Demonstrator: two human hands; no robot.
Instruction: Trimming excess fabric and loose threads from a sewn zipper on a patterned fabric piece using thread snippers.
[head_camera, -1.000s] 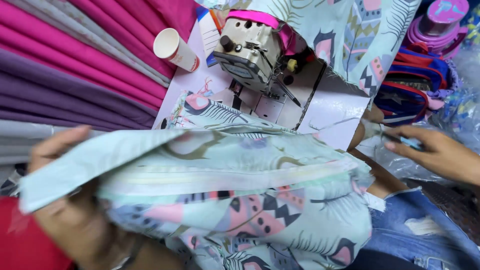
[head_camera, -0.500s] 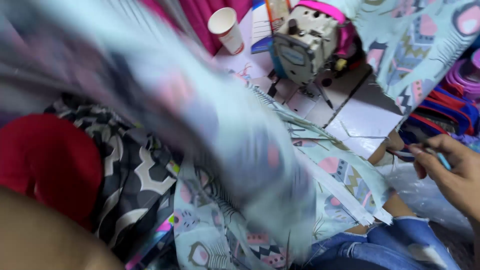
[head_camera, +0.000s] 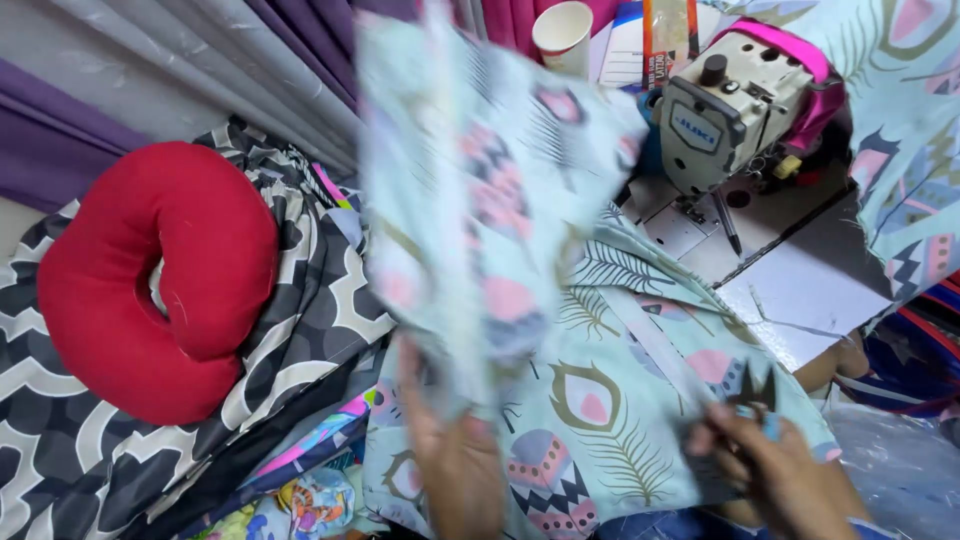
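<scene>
The raised fabric in the centre of the frame is smeared by motion, so its print and edges cannot be made out. The left hand at lower centre is blurred too, and its wrist is cut by the bottom edge. The right hand at lower right is partly out of frame; the small dark tool it holds is hard to tell. The cup is clipped at the top.
</scene>
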